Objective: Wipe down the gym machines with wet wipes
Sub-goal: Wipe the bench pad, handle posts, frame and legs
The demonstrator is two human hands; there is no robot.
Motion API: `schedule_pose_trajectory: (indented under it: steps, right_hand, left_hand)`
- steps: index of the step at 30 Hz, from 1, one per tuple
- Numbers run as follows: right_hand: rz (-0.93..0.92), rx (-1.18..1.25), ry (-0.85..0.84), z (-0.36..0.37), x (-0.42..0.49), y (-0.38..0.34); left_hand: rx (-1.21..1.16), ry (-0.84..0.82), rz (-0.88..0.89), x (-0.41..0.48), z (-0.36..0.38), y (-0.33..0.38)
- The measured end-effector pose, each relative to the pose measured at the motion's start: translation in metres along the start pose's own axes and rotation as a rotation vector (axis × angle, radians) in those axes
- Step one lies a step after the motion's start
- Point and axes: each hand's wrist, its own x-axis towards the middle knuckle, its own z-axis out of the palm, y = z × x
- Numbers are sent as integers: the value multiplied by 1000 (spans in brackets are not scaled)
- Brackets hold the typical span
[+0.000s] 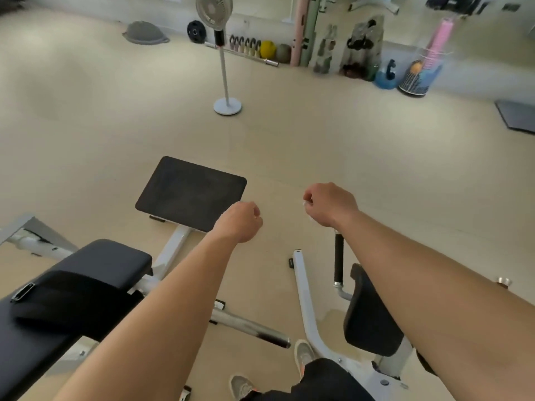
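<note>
White wipe [306, 203] inside grip of right hand [330, 204]

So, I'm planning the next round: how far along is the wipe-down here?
Done: nothing I can confirm; no wet marks show on the bench pad or black plate. In hand: the right hand pinches a whitish scrap, maybe a wipe; the left hand is curled, touching no machine. Left: seemingly every machine surface.
</note>
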Motion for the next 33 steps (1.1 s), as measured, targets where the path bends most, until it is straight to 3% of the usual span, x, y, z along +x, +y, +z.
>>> schedule_pose_trajectory:
  steps: [8, 17, 33]
  right_hand:
    - [42, -10, -4, 4, -3, 81]
    - [-15, 30, -47, 22, 19, 138]
    - [-88, 111, -86, 44, 98, 79]
  left_hand:
    - [17, -13, 52, 13, 31, 68]
    - [79, -11, -22, 27, 72, 115]
    - [163, -41, -113, 73, 42, 49]
